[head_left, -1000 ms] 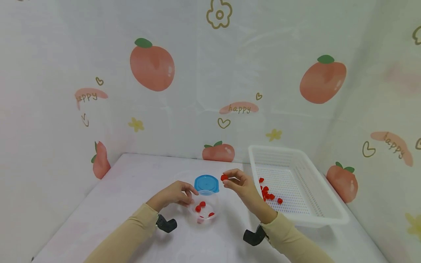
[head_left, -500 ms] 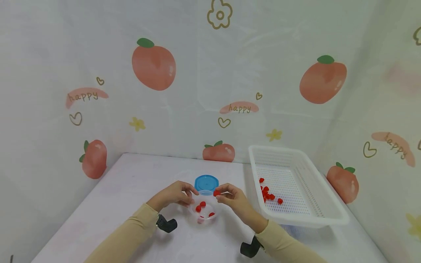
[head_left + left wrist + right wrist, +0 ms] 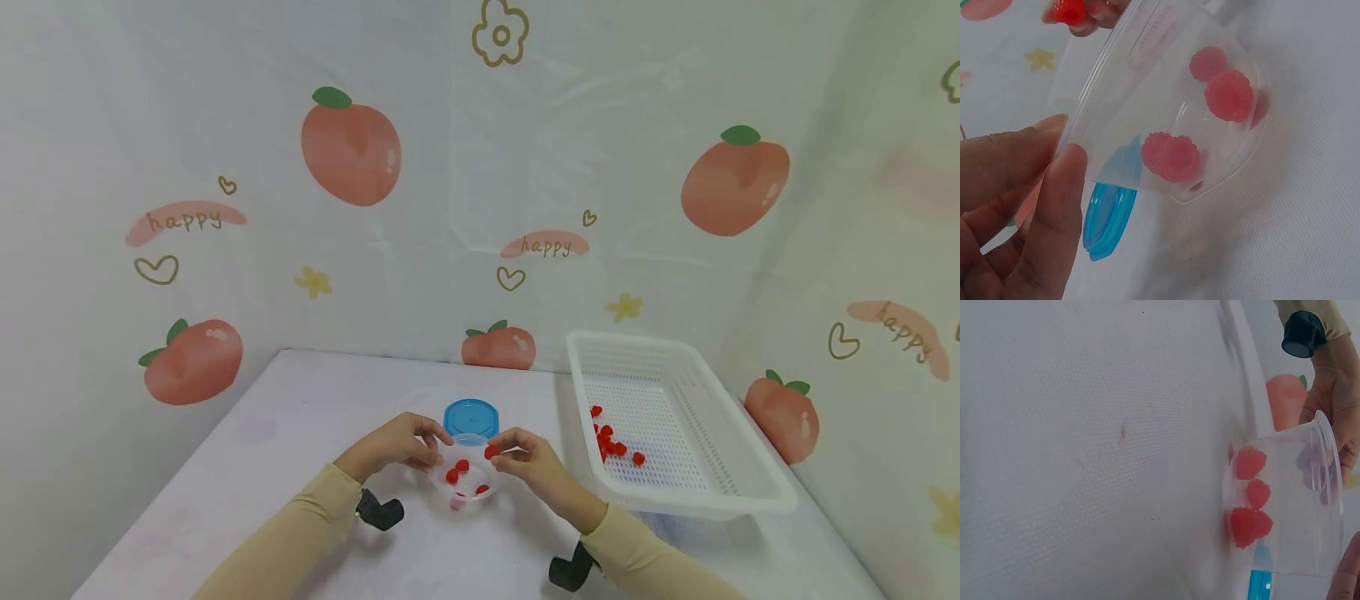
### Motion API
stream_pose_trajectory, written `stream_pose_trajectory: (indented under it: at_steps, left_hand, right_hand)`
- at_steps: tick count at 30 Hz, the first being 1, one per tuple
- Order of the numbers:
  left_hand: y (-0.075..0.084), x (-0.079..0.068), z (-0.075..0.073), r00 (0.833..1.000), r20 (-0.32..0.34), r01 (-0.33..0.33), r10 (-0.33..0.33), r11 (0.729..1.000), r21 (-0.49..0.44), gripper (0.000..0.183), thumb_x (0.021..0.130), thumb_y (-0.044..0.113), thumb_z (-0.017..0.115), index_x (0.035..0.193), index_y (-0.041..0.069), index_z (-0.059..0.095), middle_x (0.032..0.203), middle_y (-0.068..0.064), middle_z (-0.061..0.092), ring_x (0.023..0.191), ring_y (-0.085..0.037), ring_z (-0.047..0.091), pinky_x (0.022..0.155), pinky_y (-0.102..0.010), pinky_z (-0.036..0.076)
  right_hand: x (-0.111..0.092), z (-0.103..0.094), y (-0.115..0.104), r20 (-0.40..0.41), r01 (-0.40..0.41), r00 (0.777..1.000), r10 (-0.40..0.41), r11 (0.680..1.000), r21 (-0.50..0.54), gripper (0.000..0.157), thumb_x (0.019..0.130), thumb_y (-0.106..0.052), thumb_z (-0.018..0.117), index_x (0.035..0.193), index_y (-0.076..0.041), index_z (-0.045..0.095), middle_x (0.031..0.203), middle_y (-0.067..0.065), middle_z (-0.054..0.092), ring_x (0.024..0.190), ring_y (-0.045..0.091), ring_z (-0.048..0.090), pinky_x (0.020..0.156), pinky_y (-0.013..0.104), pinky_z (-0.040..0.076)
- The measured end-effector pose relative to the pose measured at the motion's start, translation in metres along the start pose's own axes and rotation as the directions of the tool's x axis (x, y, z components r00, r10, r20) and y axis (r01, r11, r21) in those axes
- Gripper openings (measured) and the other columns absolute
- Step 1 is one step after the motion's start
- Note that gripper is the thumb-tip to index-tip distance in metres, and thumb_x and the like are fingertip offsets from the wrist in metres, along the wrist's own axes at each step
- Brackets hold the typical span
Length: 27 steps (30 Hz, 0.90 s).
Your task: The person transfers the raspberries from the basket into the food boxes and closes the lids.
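Note:
A small clear plastic tub (image 3: 482, 472) stands on the white table, with several red raspberries (image 3: 1229, 95) on its bottom, seen through its wall in both wrist views. My left hand (image 3: 396, 442) pinches the tub's rim at its left side between thumb and finger. At the opposite side of the rim, my right hand (image 3: 546, 477) holds one raspberry (image 3: 491, 452) between thumb and fingertips, just over the tub's edge. In the left wrist view this held raspberry (image 3: 1070, 11) shows at the top, beyond the rim. A round blue lid (image 3: 471, 418) lies right behind the tub.
To the right is a white perforated plastic basket (image 3: 723, 506), with several more raspberries (image 3: 620, 449) gathered along its left side. A patterned cloth (image 3: 420, 292) hangs behind the table (image 3: 322, 400). Black wrist cameras (image 3: 380, 512) hang below both forearms.
My right hand has moved left and down with the raspberry, from beside the basket to the tub's rim. The left hand and tub have stayed put.

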<state>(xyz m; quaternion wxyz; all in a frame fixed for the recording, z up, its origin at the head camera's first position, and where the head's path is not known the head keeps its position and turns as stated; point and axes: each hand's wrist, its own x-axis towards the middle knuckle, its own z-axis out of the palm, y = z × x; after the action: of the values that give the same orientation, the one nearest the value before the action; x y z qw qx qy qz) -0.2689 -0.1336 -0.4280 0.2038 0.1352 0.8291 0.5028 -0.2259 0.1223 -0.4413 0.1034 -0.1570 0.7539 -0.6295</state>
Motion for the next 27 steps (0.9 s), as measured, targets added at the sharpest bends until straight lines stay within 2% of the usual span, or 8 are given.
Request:
stream_pose_trajectory:
  at_steps: [9, 16, 21, 27]
  left_hand:
    - [0.001, 0.0, -0.001, 1.0, 0.002, 0.0, 0.0, 1.0, 0.002, 0.029, 0.082, 0.004, 0.073, 0.111, 0.001, 0.069, 0.08, -0.006, 0.058, 0.066, -0.015, 0.06, 0.067, -0.029, 0.059]
    - [0.001, 0.0, -0.001, 1.0, 0.001, 0.005, -0.005, 1.0, 0.001, 0.029, 0.082, 0.004, 0.073, 0.11, 0.001, 0.069, 0.081, -0.006, 0.058, 0.067, -0.015, 0.061, 0.068, -0.029, 0.059]
    - [0.001, 0.0, -0.001, 1.0, -0.004, 0.011, -0.011, 1.0, 0.001, 0.028, 0.082, 0.004, 0.073, 0.11, 0.002, 0.069, 0.081, -0.006, 0.058, 0.067, -0.015, 0.061, 0.068, -0.029, 0.059]
    - [0.001, 0.001, -0.002, 1.0, -0.003, 0.012, -0.012, 1.0, 0.004, 0.028, 0.082, 0.003, 0.072, 0.11, 0.002, 0.07, 0.081, -0.006, 0.058, 0.067, -0.015, 0.061, 0.068, -0.029, 0.059]
  right_hand:
    - [0.002, 0.0, 0.0, 0.022, 0.009, 1.0, -0.008, 0.998, -0.054, 0.032, 0.091, -0.013, 0.066, 0.117, 0.004, 0.058, 0.113, 0.019, 0.064, 0.103, 0.041, 0.063, 0.091, 0.042, 0.055]
    - [0.003, 0.0, -0.003, 0.029, -0.003, 1.0, 0.006, 0.996, -0.087, 0.032, 0.091, -0.011, 0.065, 0.118, 0.005, 0.058, 0.113, 0.02, 0.064, 0.097, 0.034, 0.064, 0.088, 0.039, 0.056]
    - [0.004, -0.001, -0.004, 0.042, -0.009, 0.999, 0.013, 0.996, -0.092, 0.029, 0.092, -0.009, 0.063, 0.118, 0.005, 0.059, 0.113, 0.021, 0.065, 0.098, 0.035, 0.063, 0.087, 0.039, 0.057]
    - [0.003, 0.0, -0.01, 0.063, -0.008, 0.998, 0.015, 0.994, -0.11, 0.029, 0.091, -0.01, 0.064, 0.117, 0.005, 0.06, 0.112, 0.02, 0.066, 0.09, 0.019, 0.063, 0.084, 0.03, 0.057]
